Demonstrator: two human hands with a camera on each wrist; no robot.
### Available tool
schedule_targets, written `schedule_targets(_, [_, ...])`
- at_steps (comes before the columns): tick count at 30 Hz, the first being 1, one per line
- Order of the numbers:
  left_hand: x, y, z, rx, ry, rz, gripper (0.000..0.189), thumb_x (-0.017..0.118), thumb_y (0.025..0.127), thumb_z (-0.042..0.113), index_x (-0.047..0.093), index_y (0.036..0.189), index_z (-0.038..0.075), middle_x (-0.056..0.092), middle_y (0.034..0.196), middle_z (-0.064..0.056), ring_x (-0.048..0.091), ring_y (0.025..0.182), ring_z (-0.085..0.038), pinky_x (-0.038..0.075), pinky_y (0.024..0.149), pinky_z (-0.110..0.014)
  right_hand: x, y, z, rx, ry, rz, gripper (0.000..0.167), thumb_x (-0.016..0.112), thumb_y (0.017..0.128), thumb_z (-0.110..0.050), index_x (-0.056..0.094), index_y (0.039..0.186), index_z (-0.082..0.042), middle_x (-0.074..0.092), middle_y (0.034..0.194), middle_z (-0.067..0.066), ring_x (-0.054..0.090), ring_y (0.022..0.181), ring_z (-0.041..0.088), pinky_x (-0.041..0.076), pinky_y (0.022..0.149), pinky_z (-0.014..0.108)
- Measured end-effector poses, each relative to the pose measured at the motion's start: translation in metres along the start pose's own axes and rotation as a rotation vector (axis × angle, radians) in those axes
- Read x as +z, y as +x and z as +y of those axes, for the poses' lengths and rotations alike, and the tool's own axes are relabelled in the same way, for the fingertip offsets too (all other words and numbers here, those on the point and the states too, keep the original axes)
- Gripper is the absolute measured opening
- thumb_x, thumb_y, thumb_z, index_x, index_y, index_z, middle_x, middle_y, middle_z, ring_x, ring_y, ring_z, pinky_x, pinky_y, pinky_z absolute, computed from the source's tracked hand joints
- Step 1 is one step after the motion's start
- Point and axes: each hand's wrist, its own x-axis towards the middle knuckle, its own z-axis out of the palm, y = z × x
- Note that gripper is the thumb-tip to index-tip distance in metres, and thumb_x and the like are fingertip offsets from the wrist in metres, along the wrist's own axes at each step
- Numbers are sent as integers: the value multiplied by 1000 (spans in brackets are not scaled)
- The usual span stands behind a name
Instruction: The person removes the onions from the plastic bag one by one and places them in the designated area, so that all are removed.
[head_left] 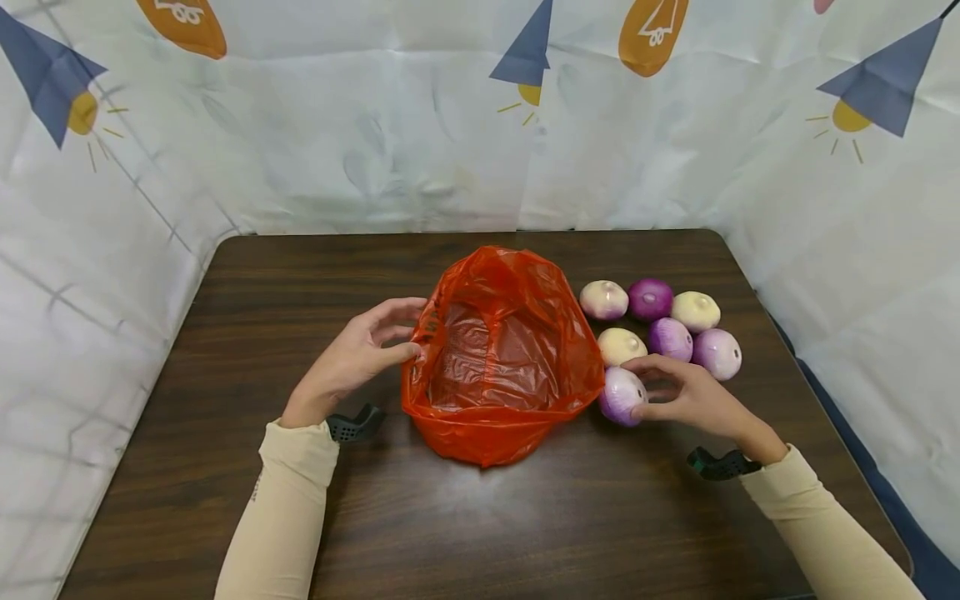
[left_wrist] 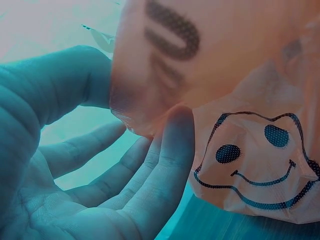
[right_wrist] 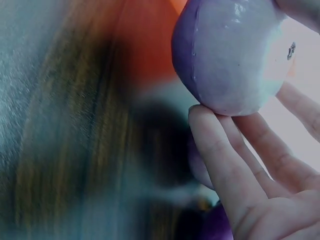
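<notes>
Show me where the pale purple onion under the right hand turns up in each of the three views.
Head: the pale purple onion lies low and right of centre, beside the red bag, gripped by the right hand.
Left wrist: not in it; only the left hand pinching the bag's edge.
Right wrist: it fills the upper right, fingertips against it.
Shared landmark: the red bag, showing in all three views.

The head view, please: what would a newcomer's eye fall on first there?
The crumpled orange-red plastic bag stands open at the middle of the dark wooden table, the left hand pinching its rim. Right of it lie seven round purple and cream onions; the right hand grips the nearest pale purple onion beside the bag.
</notes>
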Motion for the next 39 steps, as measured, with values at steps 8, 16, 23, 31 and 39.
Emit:
schedule_targets(8, [1, 0, 1, 1, 2, -6, 65, 76, 95, 26, 46, 153, 27, 50, 154, -1, 58, 136, -26, 56, 103, -43, 10, 4, 2, -10, 48, -30, 54, 82, 88, -13, 62, 137, -13, 66, 133, 4, 63, 115, -5, 59, 92, 21])
schedule_targets(16, [0, -2, 1, -8, 9, -4, 64, 76, 95, 28, 47, 152, 28, 49, 154, 0, 57, 137, -27, 56, 105, -47, 14, 4, 2, 27, 0, -51, 53, 83, 88, -21, 63, 137, -16, 68, 135, 10, 62, 116, -9, 62, 92, 30])
schedule_targets(23, [0, -2, 0, -5, 9, -4, 64, 76, 95, 27, 46, 153, 27, 49, 154, -1, 57, 136, -27, 56, 104, -47, 13, 5, 0, 29, -76, -27, 50, 84, 88, -26, 66, 134, -19, 72, 132, 6, 66, 116, -4, 59, 94, 23])
schedule_targets(31, [-1, -5, -1, -7, 3, 8, 64, 76, 95, 26, 47, 152, 27, 49, 154, -2, 58, 135, -26, 57, 103, -45, 10, 11, 1, 0, -93, -9, 49, 84, 87, -24, 67, 133, -16, 73, 130, 8, 69, 112, -4, 57, 93, 17])
schedule_targets(39, [-1, -5, -3, 29, -34, 14, 65, 74, 96, 18, 46, 154, 21, 48, 155, -9, 59, 133, -29, 59, 94, -31, 5, 13, 1, 12, -121, -3, 54, 85, 86, -27, 66, 137, -19, 73, 131, 4, 67, 112, -5, 59, 92, 21])
